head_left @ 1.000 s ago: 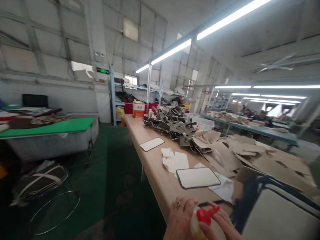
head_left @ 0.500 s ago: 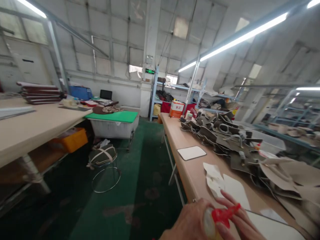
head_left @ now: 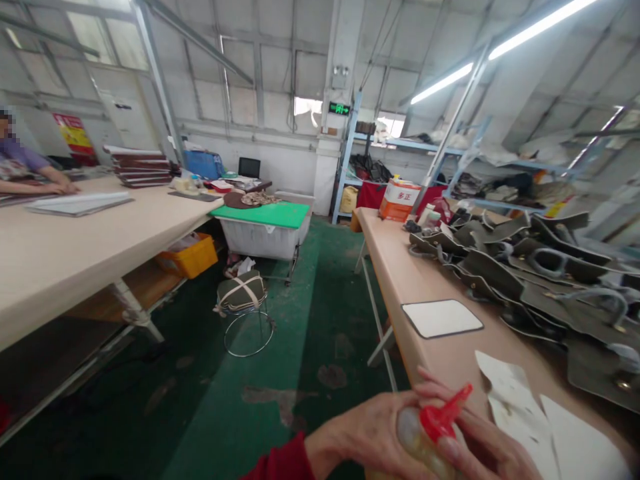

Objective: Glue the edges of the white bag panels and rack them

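Note:
At the bottom edge both my hands hold a small squeeze bottle [head_left: 417,440] with a red nozzle cap [head_left: 440,415]. My left hand [head_left: 367,437] wraps round the bottle's body. My right hand [head_left: 487,450] has its fingers closed on the red cap. The hands hover beside the near edge of a long tan worktable [head_left: 415,283]. On that table lie a white dark-edged panel [head_left: 442,318], white paper pieces [head_left: 520,407] and a heap of dark cut pieces with metal rings [head_left: 540,267].
A green-floored aisle runs left of the table, with a wire stool holding a bundle [head_left: 244,301], a white cart with a green top [head_left: 263,227] and an orange crate [head_left: 191,255]. Another long table [head_left: 75,247] stands at left, where a person [head_left: 23,173] works. Shelves line the back wall.
The view has swung left, bringing the left table and the seated person into sight. My hands stay closed on the bottle and cap, and a red sleeve now shows at my left wrist.

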